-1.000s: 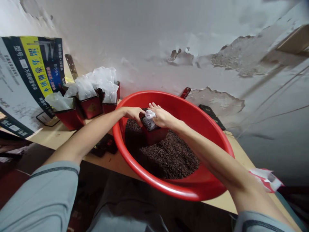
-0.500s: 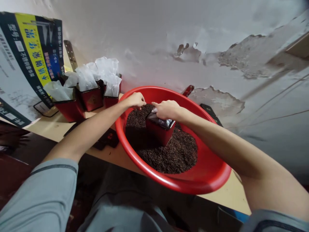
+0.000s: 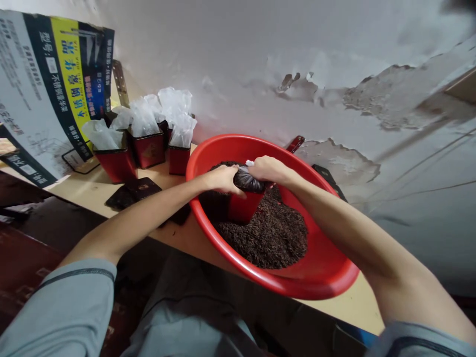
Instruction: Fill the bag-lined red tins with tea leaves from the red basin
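Observation:
A red tin [image 3: 245, 207] stands in dark loose tea leaves [image 3: 273, 238] inside a large red basin [image 3: 267, 286]. From the tin's mouth bulges a clear plastic bag [image 3: 248, 179] with dark contents, its top gathered and twisted. My right hand [image 3: 270, 169] is closed around the bag's gathered neck, and a white end pokes out beyond the fingers. At the tin's upper left, my left hand [image 3: 225, 179] grips the rim with thumb and fingers against the tin and bag. Its far fingers are partly hidden.
Several red tins [image 3: 148, 150] with plastic bags [image 3: 143, 119] sticking out stand left of the basin. Dark lids [image 3: 143, 187] lie before them on the table [image 3: 186, 243]. A printed cardboard box [image 3: 40, 99] leans at far left. A peeling wall [image 3: 238, 59] rises behind.
My left hand has come down from above the leaves onto the tin's side. My right hand now grips the bag's neck, which is drawn up and twisted. The view has shifted slightly.

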Demonstrator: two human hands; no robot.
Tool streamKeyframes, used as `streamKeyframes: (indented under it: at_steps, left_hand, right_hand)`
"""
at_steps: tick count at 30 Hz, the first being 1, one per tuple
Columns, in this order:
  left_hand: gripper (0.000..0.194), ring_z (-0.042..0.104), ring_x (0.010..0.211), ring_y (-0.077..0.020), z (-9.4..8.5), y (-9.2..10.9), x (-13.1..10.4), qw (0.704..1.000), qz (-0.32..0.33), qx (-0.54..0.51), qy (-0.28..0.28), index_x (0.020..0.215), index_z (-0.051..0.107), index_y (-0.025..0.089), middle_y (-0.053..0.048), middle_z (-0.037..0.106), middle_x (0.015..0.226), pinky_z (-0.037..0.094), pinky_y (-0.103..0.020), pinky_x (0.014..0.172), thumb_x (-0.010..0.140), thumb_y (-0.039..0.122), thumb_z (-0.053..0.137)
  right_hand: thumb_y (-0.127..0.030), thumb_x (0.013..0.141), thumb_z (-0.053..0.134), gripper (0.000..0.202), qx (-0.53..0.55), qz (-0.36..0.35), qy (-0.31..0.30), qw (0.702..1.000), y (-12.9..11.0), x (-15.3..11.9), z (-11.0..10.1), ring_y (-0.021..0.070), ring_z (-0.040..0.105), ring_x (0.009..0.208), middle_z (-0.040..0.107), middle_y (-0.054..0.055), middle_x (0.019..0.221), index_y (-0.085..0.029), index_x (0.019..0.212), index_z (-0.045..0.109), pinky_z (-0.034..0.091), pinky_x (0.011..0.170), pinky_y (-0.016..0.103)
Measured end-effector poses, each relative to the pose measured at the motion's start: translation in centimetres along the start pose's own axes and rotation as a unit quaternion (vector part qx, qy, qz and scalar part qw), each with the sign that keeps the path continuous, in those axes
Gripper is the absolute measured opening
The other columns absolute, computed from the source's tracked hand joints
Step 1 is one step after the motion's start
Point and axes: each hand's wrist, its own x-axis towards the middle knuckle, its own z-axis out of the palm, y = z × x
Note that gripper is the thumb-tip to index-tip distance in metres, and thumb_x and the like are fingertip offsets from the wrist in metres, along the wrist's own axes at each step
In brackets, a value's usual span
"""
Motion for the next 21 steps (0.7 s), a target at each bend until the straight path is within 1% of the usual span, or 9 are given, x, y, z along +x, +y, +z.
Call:
streamKeyframes:
  at_steps: [2, 4, 8, 9, 11, 13, 16, 18, 21]
  left_hand:
    - [0.097, 0.064, 0.128, -0.0356, 0.0, -0.6, 0.6, 0.999, 0.017, 0.031, -0.008, 0.148, 0.051, 0.008, -0.022, 0.063, 0.146, 0.049, -0.037, 0.106, 0.071, 0.057, 0.082]
    - [0.105, 0.053, 0.142, -0.0376, 0.1, -0.7, 1.2, 0.997, 0.037, 0.063, -0.018, 0.156, 0.042, 0.008, -0.025, 0.047, 0.161, 0.043, -0.039, 0.114, 0.072, 0.059, 0.08]
    - [0.123, 0.014, 0.162, -0.0372, 0.6, 0.2, 2.1, 0.987, 0.095, 0.119, -0.04, 0.166, 0.02, 0.007, -0.025, 0.012, 0.174, 0.022, -0.044, 0.128, 0.072, 0.059, 0.081]
    - [0.123, 0.009, 0.163, -0.0352, 0.6, 0.4, 2.2, 0.983, 0.12, 0.128, -0.046, 0.167, 0.019, 0.007, -0.024, 0.01, 0.175, 0.016, -0.045, 0.13, 0.074, 0.059, 0.08]
    - [0.115, 0.01, 0.164, -0.0313, 0.6, 0.7, 2.2, 0.976, 0.161, 0.138, -0.058, 0.167, 0.023, 0.01, -0.02, 0.016, 0.175, 0.009, -0.045, 0.131, 0.078, 0.058, 0.077]
    - [0.107, 0.016, 0.163, -0.0292, 0.5, 0.7, 2.2, 0.972, 0.175, 0.141, -0.066, 0.165, 0.029, 0.012, -0.019, 0.023, 0.174, 0.009, -0.043, 0.131, 0.08, 0.06, 0.075]
    - [0.104, 0.021, 0.162, -0.0295, 0.2, 0.6, 2.1, 0.973, 0.168, 0.145, -0.068, 0.163, 0.035, 0.013, -0.018, 0.027, 0.173, 0.01, -0.041, 0.131, 0.08, 0.061, 0.075]
    - [0.103, 0.022, 0.162, -0.0297, 0.1, 0.6, 2.2, 0.973, 0.165, 0.147, -0.072, 0.163, 0.036, 0.015, -0.017, 0.027, 0.173, 0.009, -0.042, 0.131, 0.08, 0.062, 0.075]
    - [0.103, 0.021, 0.162, -0.0299, -0.2, 0.8, 2.3, 0.972, 0.156, 0.154, -0.085, 0.163, 0.035, 0.015, -0.017, 0.026, 0.173, 0.009, -0.043, 0.131, 0.081, 0.061, 0.075]
  right_hand:
    - [-0.04, 0.104, 0.035, 0.054, -0.018, 0.001, 0.026, 0.999, 0.8, -1.0, 0.8, 0.0322, 0.076, 0.098, 0.078, 0.021, 0.107, -0.012, 0.11, 0.08, 0.056, 0.079, 0.037]
    - [-0.042, 0.105, 0.033, 0.053, -0.02, 0.022, 0.043, 0.999, 1.6, -2.0, 1.6, 0.0333, 0.074, 0.107, 0.077, 0.019, 0.116, -0.015, 0.12, 0.077, 0.054, 0.085, 0.038]
    - [-0.04, 0.106, 0.03, 0.055, 0.003, 0.032, 0.046, 0.998, 2.7, -3.7, 2.8, 0.0339, 0.074, 0.108, 0.076, 0.018, 0.121, -0.021, 0.146, 0.062, 0.053, 0.087, 0.039]
    - [-0.039, 0.105, 0.03, 0.056, 0.018, 0.031, 0.05, 0.998, 2.9, -4.1, 3.1, 0.0339, 0.074, 0.108, 0.076, 0.018, 0.122, -0.02, 0.152, 0.055, 0.052, 0.087, 0.04]
    - [-0.037, 0.103, 0.034, 0.058, 0.072, 0.042, 0.073, 0.994, 3.1, -4.6, 3.9, 0.0333, 0.074, 0.104, 0.076, 0.019, 0.12, -0.017, 0.156, 0.047, 0.052, 0.086, 0.04]
    - [-0.038, 0.1, 0.039, 0.054, 0.158, 0.067, 0.118, 0.978, 3.4, -5.0, 4.9, 0.0311, 0.074, 0.095, 0.078, 0.017, 0.111, -0.015, 0.147, 0.052, 0.052, 0.081, 0.038]
    - [-0.043, 0.096, 0.046, 0.033, 0.286, 0.071, 0.194, 0.936, 3.9, -5.4, 6.4, 0.0245, 0.069, 0.075, 0.076, 0.011, 0.09, -0.019, 0.11, 0.064, 0.05, 0.07, 0.033]
    - [-0.045, 0.095, 0.05, 0.026, 0.324, 0.027, 0.238, 0.915, 4.3, -5.7, 7.1, 0.0215, 0.064, 0.07, 0.072, 0.008, 0.081, -0.023, 0.088, 0.06, 0.05, 0.068, 0.032]
    - [-0.04, 0.096, 0.053, 0.023, 0.314, -0.072, 0.267, 0.908, 4.9, -6.5, 7.2, 0.0203, 0.064, 0.074, 0.069, 0.007, 0.082, -0.025, 0.078, 0.057, 0.053, 0.073, 0.034]
